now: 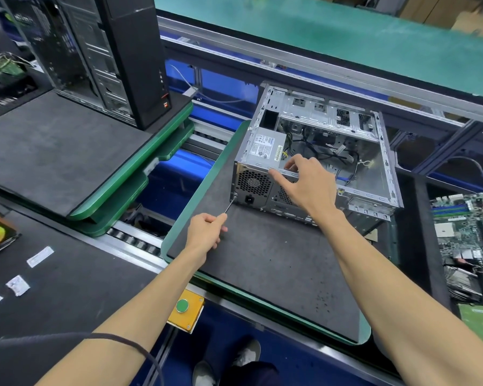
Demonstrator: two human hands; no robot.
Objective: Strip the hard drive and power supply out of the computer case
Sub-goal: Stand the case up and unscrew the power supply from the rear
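An open silver computer case lies on its side on a dark mat with a green rim. The grey power supply sits in the case's near left corner, its fan grille facing me. My left hand grips a screwdriver whose tip meets a screw at the lower left corner of the case's rear panel. My right hand rests on the top rear edge of the case beside the power supply, fingers bent over the rim. Black cables lie loose inside. No hard drive is plainly visible.
A black tower case stands on a raised green-edged pallet at the left. A motherboard and other boards lie at the right. A yellow box with a green button sits at the bench edge. Small white packets lie at lower left.
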